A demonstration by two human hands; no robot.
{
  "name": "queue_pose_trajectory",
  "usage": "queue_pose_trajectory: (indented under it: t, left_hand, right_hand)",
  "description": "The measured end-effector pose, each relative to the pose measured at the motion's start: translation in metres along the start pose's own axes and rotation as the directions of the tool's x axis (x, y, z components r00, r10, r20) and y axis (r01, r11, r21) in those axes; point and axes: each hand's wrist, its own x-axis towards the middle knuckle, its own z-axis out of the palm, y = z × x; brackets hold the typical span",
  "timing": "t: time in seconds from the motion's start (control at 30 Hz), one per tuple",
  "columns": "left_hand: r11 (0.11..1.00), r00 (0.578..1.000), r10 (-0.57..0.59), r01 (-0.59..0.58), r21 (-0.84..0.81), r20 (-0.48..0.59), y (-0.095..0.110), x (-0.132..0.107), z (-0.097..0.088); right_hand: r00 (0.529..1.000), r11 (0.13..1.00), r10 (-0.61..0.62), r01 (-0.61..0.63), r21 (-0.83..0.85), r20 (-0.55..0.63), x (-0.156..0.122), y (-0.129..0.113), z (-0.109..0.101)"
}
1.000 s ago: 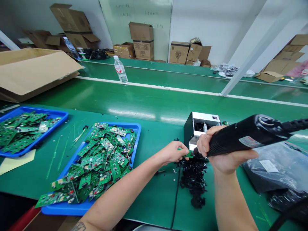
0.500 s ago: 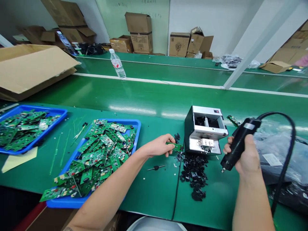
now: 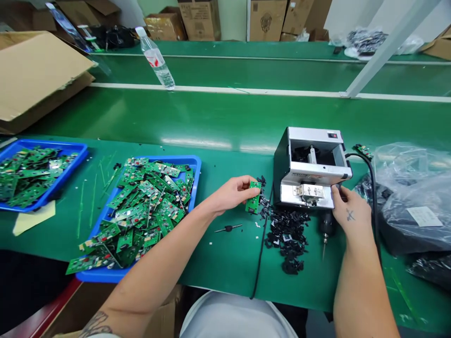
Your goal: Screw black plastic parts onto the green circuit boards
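Note:
My left hand [image 3: 234, 193] pinches a small green circuit board [image 3: 253, 203] between thumb and fingers, just left of the white-and-black screw feeder [image 3: 313, 171]. Against the feeder's right front corner is my right hand [image 3: 352, 211], closed on the black electric screwdriver [image 3: 327, 226]. Its handle and several of my fingers are mostly hidden, while the bit points down toward me. Black plastic pieces [image 3: 287, 239] lie heaped in front of the feeder. A blue tray [image 3: 197, 176] piled with loose circuit boards [image 3: 148, 202] stands left of my left hand.
Another blue tray [image 3: 84, 150] of boards is at the far left. A thin rod with a black middle [image 3: 229, 228] lies before me. Plastic bags [image 3: 408, 202] sit at the right, near the screwdriver's cable [image 3: 375, 211]. A water bottle [image 3: 157, 61] stands farther back.
My right hand has brought the screwdriver left and in against the feeder's side. In my left hand, the board has turned from lying flat to standing more upright. The view has tilted down.

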Motion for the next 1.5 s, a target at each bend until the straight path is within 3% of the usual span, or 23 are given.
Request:
queue_pose_trajectory:
  t: [0.13,0.23,0.37,0.47,0.57,0.67,0.87,1.0,1.1,1.23,1.4,1.5]
  left_hand:
    - [0.995,0.998,0.025,-0.02,-0.102,0.051,-0.002,0.001,0.003]
    - [0.996,0.996,0.001,0.007,-0.092,0.091,-0.001,0.0,0.005]
    - [1.0,0.99,-0.004,0.008,-0.024,0.14,0.003,-0.003,0.006]
    - [1.0,0.983,-0.012,0.009,0.016,0.183,0.005,-0.005,0.008]
    - [0.997,0.967,-0.041,0.023,0.076,0.252,0.007,-0.008,0.012]
    - [0.99,0.94,-0.084,0.041,0.134,0.33,0.011,-0.012,0.016]
    - [0.993,0.893,-0.103,0.066,0.098,0.438,0.014,-0.016,0.024]
    - [0.994,0.883,-0.11,0.101,0.045,0.456,0.011,-0.014,0.027]
    - [0.988,0.868,-0.097,0.142,-0.056,0.486,0.006,-0.012,0.031]
    - [0.957,0.821,-0.106,0.238,-0.167,0.561,0.002,-0.012,0.039]
    - [0.902,0.761,-0.118,0.352,-0.252,0.638,0.001,-0.015,0.045]
    - [0.872,0.723,-0.103,0.396,-0.287,0.684,-0.001,-0.015,0.047]
  right_hand:
    - [0.999,0.997,0.025,-0.023,-0.073,0.034,-0.006,-0.003,-0.004]
    - [0.999,0.994,0.024,-0.022,-0.104,0.021,-0.017,-0.014,-0.021]
    - [0.988,0.996,-0.076,0.08,0.025,-0.136,-0.054,-0.031,-0.051]
    - [0.978,0.971,-0.189,0.2,0.132,-0.086,-0.093,-0.033,-0.064]
    - [0.942,0.94,-0.325,0.312,0.137,0.089,-0.125,-0.027,-0.062]
    - [0.907,0.928,-0.372,0.367,0.061,0.197,-0.143,-0.027,-0.052]
    - [0.881,0.891,-0.426,0.448,-0.072,0.203,-0.152,-0.033,-0.034]
    - [0.862,0.887,-0.453,0.462,0.016,0.228,-0.15,-0.029,-0.033]
    - [0.843,0.856,-0.512,0.484,0.179,0.169,-0.146,-0.03,-0.038]
    - [0.778,0.724,-0.627,0.598,0.344,-0.035,-0.144,-0.039,-0.043]
    - [0.634,0.539,-0.739,0.76,0.362,-0.23,-0.144,-0.044,-0.037]
    - [0.618,0.525,-0.745,0.776,0.35,-0.252,-0.143,-0.046,-0.035]
